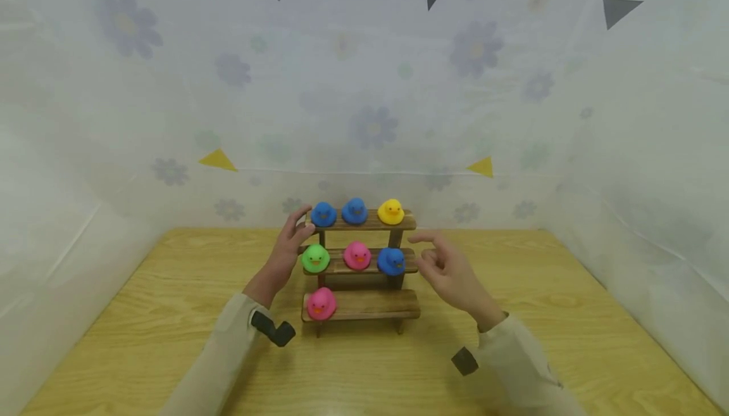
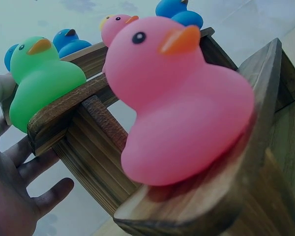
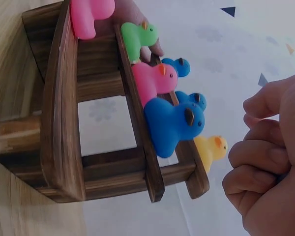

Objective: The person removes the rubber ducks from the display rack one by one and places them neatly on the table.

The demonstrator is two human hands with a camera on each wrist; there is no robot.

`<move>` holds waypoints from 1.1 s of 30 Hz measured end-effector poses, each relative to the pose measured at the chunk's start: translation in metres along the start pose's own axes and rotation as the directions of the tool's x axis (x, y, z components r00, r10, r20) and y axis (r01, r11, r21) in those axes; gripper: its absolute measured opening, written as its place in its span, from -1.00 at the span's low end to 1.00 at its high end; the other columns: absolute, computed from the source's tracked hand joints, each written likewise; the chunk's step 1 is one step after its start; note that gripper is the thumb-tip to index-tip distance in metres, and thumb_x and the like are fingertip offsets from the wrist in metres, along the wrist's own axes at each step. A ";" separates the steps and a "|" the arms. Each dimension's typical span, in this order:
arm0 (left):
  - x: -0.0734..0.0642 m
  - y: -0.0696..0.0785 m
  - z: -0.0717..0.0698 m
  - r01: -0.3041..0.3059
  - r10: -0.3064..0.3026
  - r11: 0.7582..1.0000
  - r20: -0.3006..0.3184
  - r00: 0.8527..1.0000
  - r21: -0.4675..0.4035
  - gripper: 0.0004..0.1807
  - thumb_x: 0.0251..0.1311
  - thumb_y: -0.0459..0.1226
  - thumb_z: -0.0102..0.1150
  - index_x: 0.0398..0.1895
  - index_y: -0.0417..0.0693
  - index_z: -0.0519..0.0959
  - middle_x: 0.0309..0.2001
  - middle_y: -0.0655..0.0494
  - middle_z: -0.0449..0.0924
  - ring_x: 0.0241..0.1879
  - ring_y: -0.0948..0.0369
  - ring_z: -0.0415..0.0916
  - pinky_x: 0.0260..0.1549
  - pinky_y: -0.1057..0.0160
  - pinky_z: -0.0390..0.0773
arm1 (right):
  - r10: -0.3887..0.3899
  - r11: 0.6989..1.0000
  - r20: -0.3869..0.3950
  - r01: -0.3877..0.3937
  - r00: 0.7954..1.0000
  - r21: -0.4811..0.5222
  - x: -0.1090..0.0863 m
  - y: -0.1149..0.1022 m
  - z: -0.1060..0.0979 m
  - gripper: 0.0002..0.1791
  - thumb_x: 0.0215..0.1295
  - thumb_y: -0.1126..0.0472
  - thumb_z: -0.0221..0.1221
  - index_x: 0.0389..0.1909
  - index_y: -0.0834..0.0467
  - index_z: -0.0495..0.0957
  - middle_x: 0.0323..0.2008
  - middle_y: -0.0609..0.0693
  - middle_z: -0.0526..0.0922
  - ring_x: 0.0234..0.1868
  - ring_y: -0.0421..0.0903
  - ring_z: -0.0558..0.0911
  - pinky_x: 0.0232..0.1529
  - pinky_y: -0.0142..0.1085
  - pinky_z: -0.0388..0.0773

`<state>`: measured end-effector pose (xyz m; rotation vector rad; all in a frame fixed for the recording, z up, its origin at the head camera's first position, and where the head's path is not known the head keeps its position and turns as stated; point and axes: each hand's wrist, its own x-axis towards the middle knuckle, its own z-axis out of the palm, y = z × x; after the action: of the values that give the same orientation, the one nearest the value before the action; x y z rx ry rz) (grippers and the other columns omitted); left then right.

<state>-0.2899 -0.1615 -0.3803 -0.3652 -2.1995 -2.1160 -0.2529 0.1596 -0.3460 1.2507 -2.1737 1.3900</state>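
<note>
A three-step wooden stand (image 1: pixel 376 308) carries several rubber ducks. On its top step sit two blue ducks (image 1: pixel 355 211) and a yellow duck (image 1: pixel 391 212). The middle step bears a green duck (image 1: pixel 316 258), a pink duck (image 1: pixel 357 256) and another blue duck (image 1: pixel 392 261). A second pink duck (image 2: pixel 182 103) stands at the left end of the bottom step. My left hand (image 1: pixel 283 251) is at the stand's left side, fingers spread beside the upper steps. Just off the right side hovers my right hand (image 1: pixel 452 273), index finger bent toward the stand and the other fingers curled in; no held thing shows.
The stand is on a wood-grain table (image 1: pixel 142 321). Behind it hangs a pale flowered sheet (image 1: pixel 353 80) with triangular markers, and white sheeting closes both sides. Dark wrist cameras (image 1: pixel 465 361) project from the sleeves.
</note>
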 end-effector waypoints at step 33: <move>0.003 0.000 0.008 -0.019 0.019 1.000 0.013 1.000 0.013 -0.42 0.47 -0.04 -0.17 0.49 0.16 0.03 0.47 -0.09 0.02 0.41 -0.09 0.10 0.27 -0.27 0.14 | -0.049 0.997 0.297 0.066 0.954 -0.048 -0.014 -0.023 0.070 -0.60 0.31 0.30 0.20 0.14 0.09 0.39 -0.78 -0.15 0.20 -0.71 -0.52 0.08 -0.65 -0.57 0.19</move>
<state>-0.2920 -0.1535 -0.3805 -0.3984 -2.2069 -2.0944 -0.2120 0.1044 -0.3756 1.5735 -2.3262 1.1719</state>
